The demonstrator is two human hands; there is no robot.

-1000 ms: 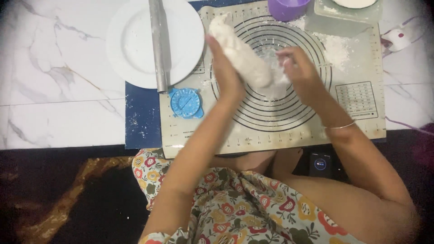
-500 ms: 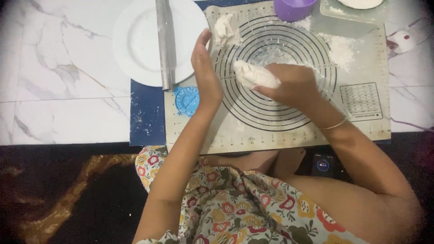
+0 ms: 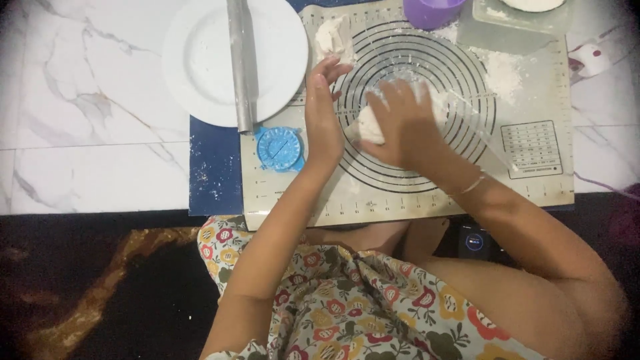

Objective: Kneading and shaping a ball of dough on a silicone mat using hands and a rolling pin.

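Note:
My right hand point(image 3: 400, 120) presses down on a lump of white dough point(image 3: 368, 125) in the middle of the ringed baking mat point(image 3: 413, 193). Most of the lump is hidden under the palm. My left hand point(image 3: 322, 110) rests edge-on on the mat just left of the dough, fingers together and pointing away, holding nothing. A second, smaller piece of dough point(image 3: 331, 37) lies at the mat's far left corner.
A white plate point(image 3: 200, 67) with a steel rolling pin point(image 3: 243, 63) across it sits at the left. A blue round dumpling mould point(image 3: 279, 148) lies by my left wrist. A purple cup point(image 3: 433, 10), loose flour point(image 3: 501, 70) and a tray point(image 3: 527, 20) stand at the far edge.
The long dough roll was split: a small piece stays at the far left corner. My right hand brought the rest to the mat's centre and now flattens it. My left hand lowered beside it.

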